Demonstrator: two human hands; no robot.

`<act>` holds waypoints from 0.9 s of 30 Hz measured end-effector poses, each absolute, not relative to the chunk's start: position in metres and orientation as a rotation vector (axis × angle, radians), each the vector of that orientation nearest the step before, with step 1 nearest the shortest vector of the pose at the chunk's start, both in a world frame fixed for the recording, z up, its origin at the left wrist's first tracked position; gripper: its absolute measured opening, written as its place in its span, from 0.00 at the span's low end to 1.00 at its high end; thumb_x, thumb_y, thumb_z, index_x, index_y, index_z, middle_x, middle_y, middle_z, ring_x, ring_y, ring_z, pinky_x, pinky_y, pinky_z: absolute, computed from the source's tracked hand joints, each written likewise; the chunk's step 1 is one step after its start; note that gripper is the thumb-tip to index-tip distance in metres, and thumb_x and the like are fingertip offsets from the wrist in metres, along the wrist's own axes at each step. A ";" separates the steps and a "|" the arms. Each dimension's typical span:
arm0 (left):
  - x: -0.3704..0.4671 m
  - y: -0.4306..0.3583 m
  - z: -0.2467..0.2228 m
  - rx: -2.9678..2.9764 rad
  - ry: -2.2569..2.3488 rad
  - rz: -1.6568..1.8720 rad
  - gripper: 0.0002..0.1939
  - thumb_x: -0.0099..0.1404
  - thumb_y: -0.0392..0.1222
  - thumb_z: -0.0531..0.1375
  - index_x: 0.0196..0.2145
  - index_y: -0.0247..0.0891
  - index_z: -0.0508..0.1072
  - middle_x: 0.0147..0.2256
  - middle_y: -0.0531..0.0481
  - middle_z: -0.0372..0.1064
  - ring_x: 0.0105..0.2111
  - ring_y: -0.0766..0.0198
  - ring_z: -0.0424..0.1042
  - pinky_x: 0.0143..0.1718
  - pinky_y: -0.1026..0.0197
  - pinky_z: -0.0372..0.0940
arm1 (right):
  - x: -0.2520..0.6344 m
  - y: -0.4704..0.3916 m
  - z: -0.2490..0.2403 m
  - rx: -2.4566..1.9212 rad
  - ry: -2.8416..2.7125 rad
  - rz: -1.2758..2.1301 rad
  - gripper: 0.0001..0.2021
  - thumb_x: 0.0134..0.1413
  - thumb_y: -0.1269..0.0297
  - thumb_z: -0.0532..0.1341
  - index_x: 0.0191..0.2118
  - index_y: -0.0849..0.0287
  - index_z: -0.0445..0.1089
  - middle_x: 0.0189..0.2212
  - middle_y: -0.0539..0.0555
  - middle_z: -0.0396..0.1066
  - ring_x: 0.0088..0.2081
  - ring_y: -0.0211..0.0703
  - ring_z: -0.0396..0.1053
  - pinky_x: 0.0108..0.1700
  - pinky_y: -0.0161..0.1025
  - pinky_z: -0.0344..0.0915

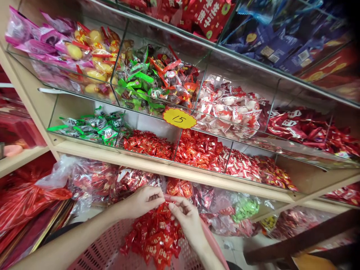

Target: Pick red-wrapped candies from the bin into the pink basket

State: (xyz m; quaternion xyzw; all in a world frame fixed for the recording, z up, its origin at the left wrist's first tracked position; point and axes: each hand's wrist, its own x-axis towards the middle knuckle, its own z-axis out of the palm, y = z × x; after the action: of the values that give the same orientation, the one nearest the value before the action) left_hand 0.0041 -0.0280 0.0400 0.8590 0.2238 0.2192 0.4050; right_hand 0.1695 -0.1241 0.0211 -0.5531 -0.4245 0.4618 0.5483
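Observation:
Both my hands meet above a pink perforated basket (98, 245). My left hand (149, 201) has its fingers curled in a pinch. Opposite it, my right hand (185, 217) pinches with thumb and forefinger, the tips almost touching the left ones. Between and just below the fingertips is the top of a cluster of red-wrapped candies (157, 238), shiny with gold print. Whether a clear bag encloses the cluster, I cannot tell. The fingers partly hide what they grip.
Ahead stand shelves with clear-walled bins of red candies (197, 150), green-wrapped candies (104, 127) and white-and-red packets (227, 108). A yellow price tag (180, 118) reads 15. Bagged sweets (92, 178) lie under the bottom shelf. A dark wooden bar (303, 240) is at right.

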 end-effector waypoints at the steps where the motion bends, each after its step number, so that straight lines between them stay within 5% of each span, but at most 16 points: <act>1: 0.004 -0.028 0.040 2.178 0.568 0.558 0.12 0.65 0.41 0.50 0.27 0.34 0.66 0.23 0.56 0.60 0.25 0.71 0.58 0.28 0.68 0.54 | 0.169 -0.124 0.020 -1.317 -1.013 1.095 0.16 0.43 0.55 0.65 0.35 0.61 0.69 0.19 0.46 0.64 0.19 0.31 0.59 0.20 0.28 0.55; 9: 0.007 -0.029 0.041 1.970 0.548 0.606 0.14 0.65 0.44 0.50 0.29 0.33 0.69 0.25 0.54 0.65 0.27 0.70 0.63 0.30 0.67 0.58 | 0.168 -0.126 0.026 -1.257 -1.060 0.963 0.11 0.48 0.60 0.63 0.37 0.59 0.69 0.29 0.52 0.70 0.30 0.38 0.68 0.35 0.36 0.66; 15: 0.010 -0.029 0.039 1.610 0.484 0.492 0.15 0.61 0.46 0.56 0.42 0.33 0.68 0.28 0.52 0.68 0.27 0.69 0.67 0.31 0.64 0.62 | 0.165 -0.135 0.035 -1.257 -1.434 0.551 0.07 0.52 0.70 0.57 0.38 0.55 0.69 0.42 0.55 0.67 0.45 0.44 0.66 0.48 0.42 0.63; 19: 0.011 -0.028 0.035 1.510 0.445 0.474 0.16 0.57 0.42 0.61 0.42 0.33 0.69 0.29 0.52 0.69 0.28 0.69 0.67 0.33 0.64 0.63 | 0.161 -0.137 0.033 -1.231 -1.390 0.601 0.10 0.52 0.69 0.58 0.42 0.55 0.67 0.45 0.56 0.65 0.47 0.44 0.65 0.49 0.42 0.62; 22: 0.011 -0.027 0.033 1.539 0.457 0.510 0.14 0.57 0.41 0.62 0.40 0.33 0.70 0.30 0.51 0.69 0.30 0.69 0.67 0.33 0.65 0.62 | 0.158 -0.135 0.029 -1.192 -1.168 0.828 0.18 0.52 0.64 0.59 0.49 0.54 0.61 0.43 0.56 0.68 0.43 0.43 0.68 0.45 0.40 0.65; 27: 0.010 -0.028 0.029 1.579 0.438 0.531 0.13 0.57 0.42 0.61 0.39 0.34 0.71 0.33 0.50 0.71 0.32 0.68 0.68 0.34 0.65 0.62 | 0.160 -0.131 0.025 -1.268 -1.038 0.967 0.10 0.51 0.57 0.60 0.32 0.60 0.69 0.26 0.51 0.70 0.30 0.39 0.69 0.34 0.35 0.66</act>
State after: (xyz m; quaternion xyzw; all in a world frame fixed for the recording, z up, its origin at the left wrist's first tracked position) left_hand 0.0104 -0.0282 0.0291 0.6956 0.1928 0.2341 0.6513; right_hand 0.1600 -0.1312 0.0252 -0.5426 -0.4441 0.4138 0.5807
